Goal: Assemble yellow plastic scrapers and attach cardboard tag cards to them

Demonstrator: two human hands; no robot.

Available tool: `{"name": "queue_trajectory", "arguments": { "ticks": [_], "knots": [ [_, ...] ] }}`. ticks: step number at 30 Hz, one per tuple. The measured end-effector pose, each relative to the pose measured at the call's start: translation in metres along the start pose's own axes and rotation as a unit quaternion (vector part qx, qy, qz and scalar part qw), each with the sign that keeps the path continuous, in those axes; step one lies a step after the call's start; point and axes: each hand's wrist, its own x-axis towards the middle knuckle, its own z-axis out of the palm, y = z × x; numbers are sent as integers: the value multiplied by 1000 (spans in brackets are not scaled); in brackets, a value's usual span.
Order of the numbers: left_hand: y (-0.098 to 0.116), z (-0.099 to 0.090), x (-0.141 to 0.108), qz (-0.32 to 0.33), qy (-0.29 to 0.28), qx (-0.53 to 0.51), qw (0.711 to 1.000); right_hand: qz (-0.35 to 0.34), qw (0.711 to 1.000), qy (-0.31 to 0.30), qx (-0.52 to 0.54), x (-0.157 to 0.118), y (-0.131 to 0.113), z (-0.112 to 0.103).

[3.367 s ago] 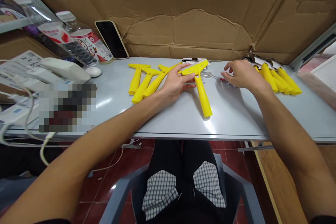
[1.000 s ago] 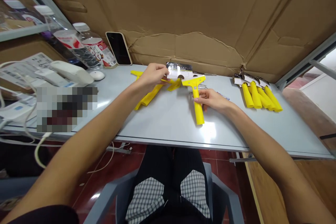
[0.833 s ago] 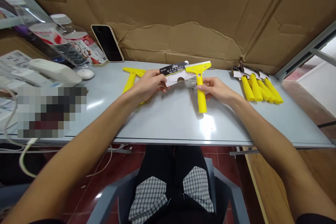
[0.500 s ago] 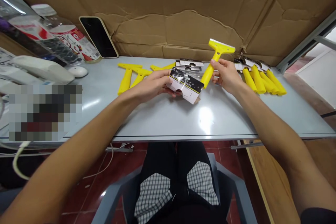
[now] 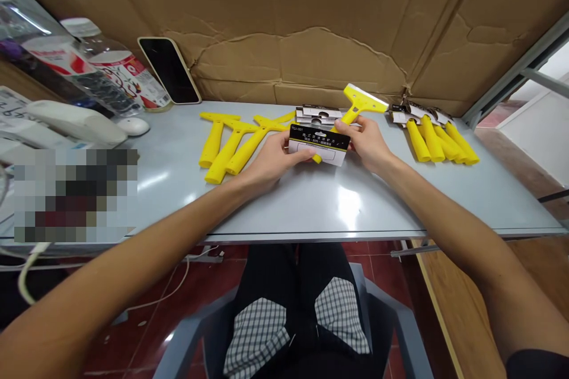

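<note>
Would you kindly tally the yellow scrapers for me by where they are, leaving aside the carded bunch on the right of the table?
Loose yellow scrapers: 3
Scraper in the right hand: 1
Total: 4

**Phone and Bottles Seen at Far Table Edge**

A smartphone [image 5: 169, 70] is placed against a cardboard sheet [image 5: 284, 12], with plastic bottles [image 5: 106, 65] beside it. A white telephone handset [image 5: 75, 121] and a computer mouse [image 5: 133, 126] are set on the grey table [image 5: 329, 213].
</note>
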Motion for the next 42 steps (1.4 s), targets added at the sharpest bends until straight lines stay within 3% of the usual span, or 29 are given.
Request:
{"name": "queue_trajectory", "arguments": {
  "ticks": [7,12,17,19,23,27,33,38,42],
  "knots": [
    [7,7,-10,-2,-3,34,999,-22,1000,-18,-11,-13,-7,7],
    [5,8,-10,19,-37,23,999,0,996,-85,4,-14,-11,5],
    [6,8,-11,9,-30,21,999,2,998,1,66,-5,-15,-3],
    [8,8,-12,0,-36,15,999,0,998,9,66,-5,-18,-5],
    [9,10,-14,-10,-26,3,1000,32,995,-66,71,-16,-20,2],
    [4,9,-11,-22,-4,-76,997,43,987,-144,51,-28,-15,16],
    [-4,7,-4,-18,21,-146,989,51,986,-149,50,-26,-10,18],
    [-4,6,-2,-25,74,-170,982,81,976,-191,64,-25,-15,12],
    [-2,5,-2,-52,35,-185,981,56,972,-229,3,-22,-18,3]
  ]
}}
